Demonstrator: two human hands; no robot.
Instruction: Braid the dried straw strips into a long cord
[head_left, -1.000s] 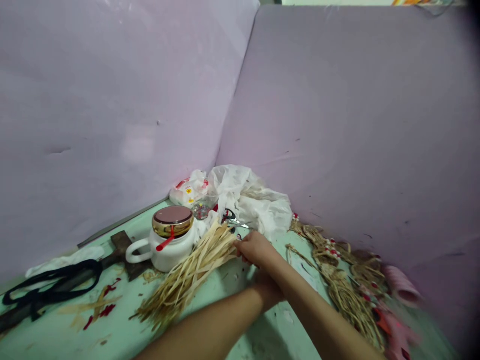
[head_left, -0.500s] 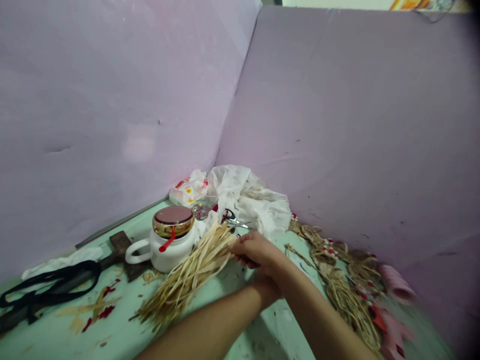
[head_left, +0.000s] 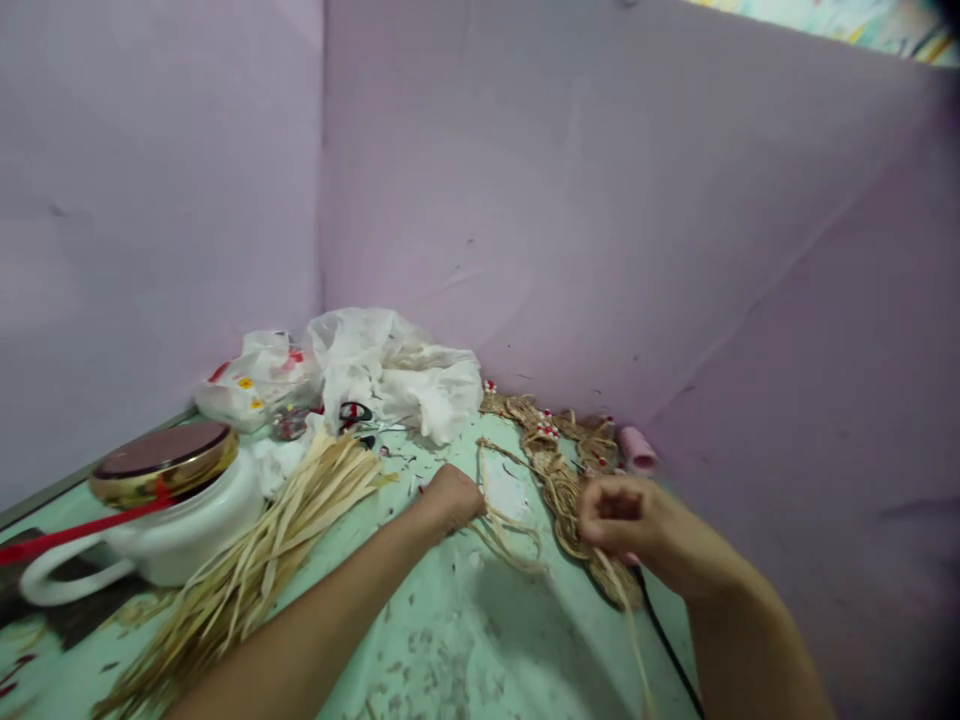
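My left hand point(head_left: 450, 497) rests closed on the green table point(head_left: 480, 640), pinching thin straw strands point(head_left: 510, 530) that curl away to its right. My right hand point(head_left: 622, 518) is closed in a loose fist above a pile of braided straw cords with red beads point(head_left: 562, 460), and a pale strand hangs from it toward the lower edge. A bundle of flat straw strips point(head_left: 277, 540) lies to the left of my left hand, apart from it.
A white lidded mug point(head_left: 150, 510) with a gold-rimmed lid stands at the left. White plastic bags point(head_left: 390, 370) and scissors point(head_left: 356, 415) lie in the corner. A pink spool point(head_left: 637, 450) sits by the purple wall. A black cable point(head_left: 667, 640) runs along the table under my right arm.
The view swung right. My right hand left the flat strip bundle and moved right over the braided cords, trailing a strand. My left hand now shows, pinching strands on the table.
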